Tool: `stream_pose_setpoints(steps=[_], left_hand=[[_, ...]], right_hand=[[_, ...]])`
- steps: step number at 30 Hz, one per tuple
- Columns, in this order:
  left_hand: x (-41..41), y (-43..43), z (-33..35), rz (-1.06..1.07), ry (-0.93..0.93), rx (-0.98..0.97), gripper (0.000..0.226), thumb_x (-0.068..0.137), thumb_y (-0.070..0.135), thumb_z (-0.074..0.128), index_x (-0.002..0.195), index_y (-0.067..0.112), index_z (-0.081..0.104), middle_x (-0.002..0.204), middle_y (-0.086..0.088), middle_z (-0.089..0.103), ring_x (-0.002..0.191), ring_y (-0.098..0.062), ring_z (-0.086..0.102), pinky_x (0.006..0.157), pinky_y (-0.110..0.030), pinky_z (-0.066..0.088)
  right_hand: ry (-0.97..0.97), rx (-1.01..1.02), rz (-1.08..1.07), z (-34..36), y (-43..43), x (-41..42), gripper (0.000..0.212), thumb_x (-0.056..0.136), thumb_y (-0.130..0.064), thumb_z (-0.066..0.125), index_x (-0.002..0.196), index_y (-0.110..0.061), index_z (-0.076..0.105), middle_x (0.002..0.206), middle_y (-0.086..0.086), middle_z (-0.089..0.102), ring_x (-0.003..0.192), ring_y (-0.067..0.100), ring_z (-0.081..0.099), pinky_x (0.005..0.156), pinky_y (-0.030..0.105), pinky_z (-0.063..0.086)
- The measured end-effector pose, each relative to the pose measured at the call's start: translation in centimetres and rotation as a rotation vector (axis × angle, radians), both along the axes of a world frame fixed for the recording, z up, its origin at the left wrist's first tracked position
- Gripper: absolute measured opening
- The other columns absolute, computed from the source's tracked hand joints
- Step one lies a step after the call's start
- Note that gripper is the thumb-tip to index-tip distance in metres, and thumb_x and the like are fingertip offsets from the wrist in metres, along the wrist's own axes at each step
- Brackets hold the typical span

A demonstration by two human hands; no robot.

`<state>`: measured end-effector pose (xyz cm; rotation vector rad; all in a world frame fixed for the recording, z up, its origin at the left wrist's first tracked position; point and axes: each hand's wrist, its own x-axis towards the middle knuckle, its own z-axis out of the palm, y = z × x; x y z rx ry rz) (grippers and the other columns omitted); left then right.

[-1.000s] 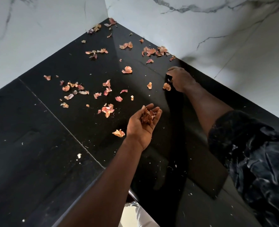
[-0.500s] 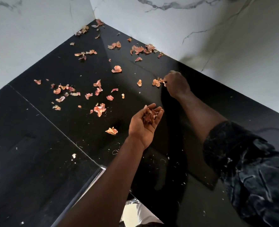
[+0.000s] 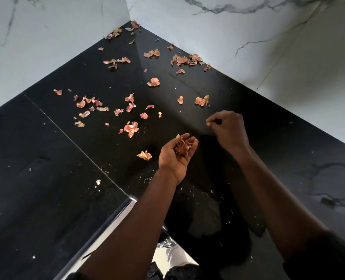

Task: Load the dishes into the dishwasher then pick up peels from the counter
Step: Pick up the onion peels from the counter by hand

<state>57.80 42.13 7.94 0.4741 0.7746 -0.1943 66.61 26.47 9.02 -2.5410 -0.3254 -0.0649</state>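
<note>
Peels (image 3: pixel 131 128) are lying scattered across the counter (image 3: pixel 46 178); the left hand (image 3: pixel 175 158) is cupping a pile like a bowl, and the right hand (image 3: pixel 228 128) is hovering beside it, fingertips pinched, contents impossible to tell.

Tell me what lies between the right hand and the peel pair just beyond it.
Head view: only bare black counter between right hand and peel pair.

Counter (image 3: pixel 46 188): black polished stone, glossy, mirror-like reflections, fine specks on top. Walls (image 3: pixel 248 47): white marble-look slabs with grey veins, smooth, low sheen. Peels (image 3: pixel 131 128): thin, dry, papery, orange-pink. Edge strip (image 3: pixel 115 219): bright metal. Sleeve (image 3: pixel 329 255): dark cloth.
</note>
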Motion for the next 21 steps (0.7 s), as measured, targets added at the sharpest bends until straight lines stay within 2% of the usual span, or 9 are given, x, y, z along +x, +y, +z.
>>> stream_pose_setpoints(steps=[2, 5, 7, 9, 12, 13, 15, 18, 21], left_hand=[[0.0, -0.4, -0.3, 0.013, 0.025, 0.000, 0.035, 0.104, 0.018, 0.051, 0.125, -0.008, 0.062, 0.121, -0.027, 0.068, 0.111, -0.034, 0.070, 0.088, -0.037, 0.061], [0.3, -1.1, -0.7, 0.024, 0.049, 0.014, 0.035, 0.102, 0.018, 0.054, 0.127, -0.004, 0.063, 0.116, -0.020, 0.072, 0.099, -0.027, 0.073, 0.076, -0.033, 0.062], [0.6, -1.2, -0.6, 0.034, 0.040, 0.005, 0.032, 0.102, 0.017, 0.052, 0.123, -0.003, 0.064, 0.113, -0.018, 0.072, 0.097, -0.026, 0.073, 0.076, -0.033, 0.062], [0.8, -1.0, -0.3, 0.040, 0.013, -0.034, 0.032, 0.103, 0.018, 0.050, 0.121, -0.004, 0.065, 0.119, -0.023, 0.070, 0.105, -0.030, 0.071, 0.082, -0.035, 0.062], [1.0, -0.5, 0.1, 0.042, -0.011, -0.058, 0.030, 0.103, 0.019, 0.051, 0.113, -0.004, 0.068, 0.116, -0.026, 0.070, 0.108, -0.034, 0.071, 0.087, -0.036, 0.061], [1.0, -0.5, 0.2, 0.043, -0.017, -0.059, 0.029, 0.103, 0.019, 0.052, 0.111, -0.004, 0.069, 0.115, -0.025, 0.070, 0.107, -0.034, 0.071, 0.087, -0.036, 0.061], [1.0, -0.4, 0.3, 0.043, -0.032, -0.063, 0.029, 0.103, 0.019, 0.052, 0.110, -0.004, 0.068, 0.114, -0.026, 0.070, 0.107, -0.034, 0.071, 0.088, -0.036, 0.061], [0.8, -0.2, 0.5, 0.043, -0.047, -0.065, 0.029, 0.104, 0.019, 0.053, 0.110, -0.004, 0.069, 0.115, -0.026, 0.070, 0.107, -0.035, 0.071, 0.086, -0.036, 0.061], [0.5, 0.0, 0.5, 0.037, -0.047, -0.057, 0.029, 0.103, 0.020, 0.053, 0.110, -0.003, 0.069, 0.119, -0.026, 0.069, 0.107, -0.034, 0.071, 0.087, -0.035, 0.061]], right_hand=[[0.015, 0.069, 0.117, 1.4, 1.4, -2.7, 0.012, 0.092, -0.013, 0.071, 0.103, -0.013, 0.076, 0.105, -0.001, 0.072, 0.091, 0.005, 0.066, 0.084, 0.019, 0.053], [0.076, 0.042, 0.290, 2.5, 2.8, -4.9, 0.013, 0.095, -0.020, 0.067, 0.104, -0.015, 0.075, 0.103, -0.003, 0.070, 0.088, 0.005, 0.065, 0.082, 0.021, 0.054], [0.089, 0.043, 0.320, 2.9, 2.7, -4.1, 0.015, 0.097, -0.023, 0.064, 0.100, -0.013, 0.075, 0.094, -0.002, 0.071, 0.079, 0.004, 0.066, 0.076, 0.020, 0.055], [0.025, 0.053, 0.284, 2.8, 2.2, -1.8, 0.020, 0.099, -0.023, 0.062, 0.090, -0.009, 0.073, 0.080, -0.002, 0.069, 0.066, 0.003, 0.062, 0.065, 0.018, 0.051], [-0.029, 0.092, 0.053, 1.7, 0.9, 3.6, 0.016, 0.095, -0.017, 0.067, 0.101, -0.006, 0.077, 0.092, 0.005, 0.076, 0.074, 0.009, 0.067, 0.069, 0.010, 0.046], [-0.021, 0.081, -0.011, 1.0, 0.6, 5.4, 0.017, 0.093, -0.014, 0.067, 0.104, -0.006, 0.077, 0.097, 0.007, 0.077, 0.081, 0.013, 0.070, 0.072, 0.012, 0.048], [0.011, -0.020, -0.050, -0.5, 0.3, 8.3, 0.022, 0.092, -0.007, 0.062, 0.109, -0.005, 0.075, 0.107, 0.013, 0.074, 0.096, 0.025, 0.070, 0.084, 0.029, 0.055], [0.040, -0.198, 0.089, -2.0, 0.7, 10.2, 0.031, 0.092, -0.003, 0.056, 0.120, -0.006, 0.068, 0.121, 0.015, 0.065, 0.110, 0.032, 0.062, 0.095, 0.044, 0.052], [0.011, -0.332, 0.177, -2.7, 0.9, 9.9, 0.018, 0.094, -0.008, 0.059, 0.105, -0.009, 0.073, 0.109, 0.011, 0.064, 0.095, 0.027, 0.059, 0.079, 0.037, 0.051]])
